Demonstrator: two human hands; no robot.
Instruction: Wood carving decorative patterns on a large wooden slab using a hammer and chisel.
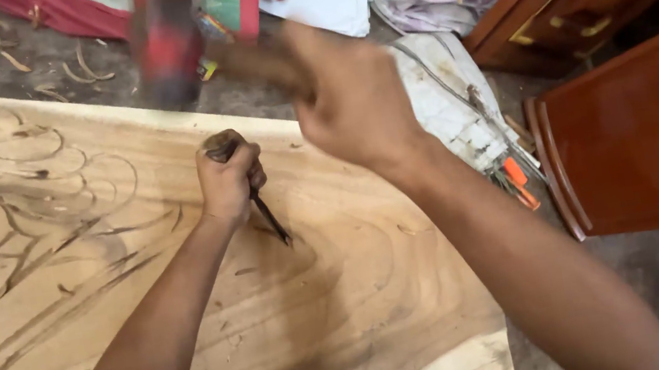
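Observation:
My left hand [229, 178] is wrapped around a chisel [269, 217] with a dark metal blade, its tip set into a large pale wooden board [364, 309]. The chisel's worn butt end pokes out above my fist. My right hand [351, 96] is raised just right of the chisel and grips the wooden handle of a mallet [165, 41], whose dark red head is blurred with motion above the board's far edge. Curved carved lines and grooves cover the board's left part.
Wood curls lie on the board and on the grey floor behind it. Polished reddish-brown furniture pieces [648, 131] stand at the right. Orange-handled tools [518, 184] lie on white cloth [445, 91] beside the board. Red, green and white bags lie at the top.

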